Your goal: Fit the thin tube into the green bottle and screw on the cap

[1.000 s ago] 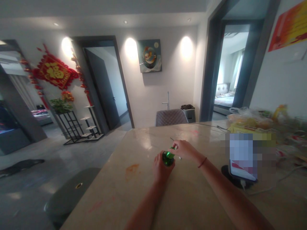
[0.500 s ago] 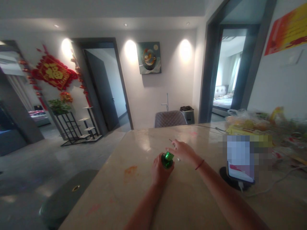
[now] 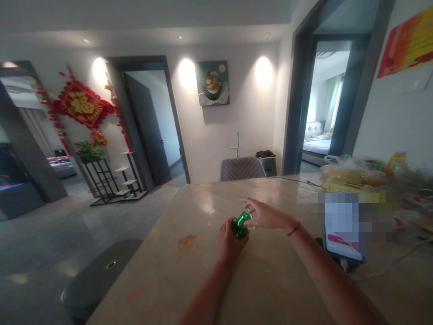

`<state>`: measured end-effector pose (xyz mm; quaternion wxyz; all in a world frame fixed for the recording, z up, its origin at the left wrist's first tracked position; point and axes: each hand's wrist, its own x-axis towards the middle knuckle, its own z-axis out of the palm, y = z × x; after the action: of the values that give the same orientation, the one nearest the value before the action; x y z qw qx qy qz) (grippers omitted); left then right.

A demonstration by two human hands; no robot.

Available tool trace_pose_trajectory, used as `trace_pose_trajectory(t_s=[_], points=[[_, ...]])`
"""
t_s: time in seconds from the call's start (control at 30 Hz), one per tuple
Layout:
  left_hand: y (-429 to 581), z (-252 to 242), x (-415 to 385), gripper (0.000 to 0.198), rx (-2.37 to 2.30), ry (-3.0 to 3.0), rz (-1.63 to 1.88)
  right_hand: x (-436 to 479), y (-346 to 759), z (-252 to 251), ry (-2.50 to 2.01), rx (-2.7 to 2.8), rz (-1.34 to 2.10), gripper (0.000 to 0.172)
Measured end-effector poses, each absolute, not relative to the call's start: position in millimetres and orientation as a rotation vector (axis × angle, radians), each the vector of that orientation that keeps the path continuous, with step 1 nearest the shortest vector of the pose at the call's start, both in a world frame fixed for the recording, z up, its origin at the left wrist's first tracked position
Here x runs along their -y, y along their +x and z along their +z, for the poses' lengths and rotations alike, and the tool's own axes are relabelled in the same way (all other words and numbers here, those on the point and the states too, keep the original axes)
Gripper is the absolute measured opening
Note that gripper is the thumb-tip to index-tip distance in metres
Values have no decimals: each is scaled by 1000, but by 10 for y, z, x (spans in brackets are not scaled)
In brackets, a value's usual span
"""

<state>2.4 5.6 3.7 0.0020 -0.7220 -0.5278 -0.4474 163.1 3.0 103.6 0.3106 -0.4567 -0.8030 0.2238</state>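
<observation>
My left hand (image 3: 230,241) is wrapped round the body of a green glass bottle (image 3: 242,220), whose neck leans up and to the right above the table. My right hand (image 3: 262,214) is at the bottle's neck, with its fingers stretched out and apart. Its thumb is close to the neck, perhaps touching it. I cannot make out any thin stick in its fingers now. A small white bit (image 3: 255,227) lies on the table just behind the bottle.
A phone (image 3: 344,246) stands on a charging stand at the right, its cable trailing over the marble table (image 3: 162,280). Plastic bags and packets (image 3: 355,174) crowd the far right. A quilted chair (image 3: 242,169) faces me; a green stool (image 3: 98,275) is at the left.
My right hand has lowered slightly and its fingers have spread by the bottle's neck. The thin dark stick seen at its fingers earlier no longer shows clearly. The view has shifted slightly.
</observation>
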Motion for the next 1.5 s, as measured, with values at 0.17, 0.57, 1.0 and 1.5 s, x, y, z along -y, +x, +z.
trace_pose_trajectory(t_s=[0.17, 0.57, 1.0, 1.5], points=[[25, 31, -62, 49, 1654, -2252, -1416, -50, 1687, 1038, -1240, 2113, 667, 48], [30, 33, -60, 50, 1672, -2271, -1357, -33, 1667, 1029, -1082, 2202, 578, 55], [32, 34, -84, 49, 1716, -2284, -1424, -43, 1647, 1057, -1146, 2083, 538, 41], [39, 49, -74, 48, 1737, -2272, -1457, -20, 1574, 1051, -1041, 2163, 399, 40]])
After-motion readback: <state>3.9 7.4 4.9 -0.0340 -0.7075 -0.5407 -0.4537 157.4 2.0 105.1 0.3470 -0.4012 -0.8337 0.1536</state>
